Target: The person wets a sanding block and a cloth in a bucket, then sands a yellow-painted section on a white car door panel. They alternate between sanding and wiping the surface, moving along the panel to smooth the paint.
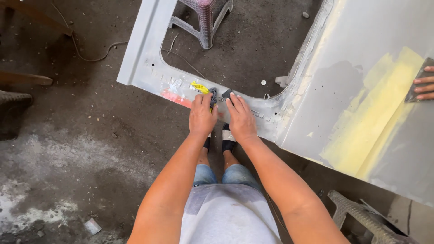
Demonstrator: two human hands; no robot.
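Both arms reach straight down and forward. Left hand (201,118) rests palm-down on the grey car body panel (325,95), grip curled around a yellow-and-dark object (204,89) lying on the panel's narrow lower rail. Right hand (241,119) lies flat just beside it, fingers extended, grip open, holding nothing. Another person's hand (424,84) presses sandpaper (416,81) at the panel's far right.

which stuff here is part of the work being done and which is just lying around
In use: left hand and right hand on the grey car panel; a dark sanding sheet at the right fingertips; yellow scrap.

Lying about: plastic stool, cable, floor debris. Another person's hand sands the yellow filler.
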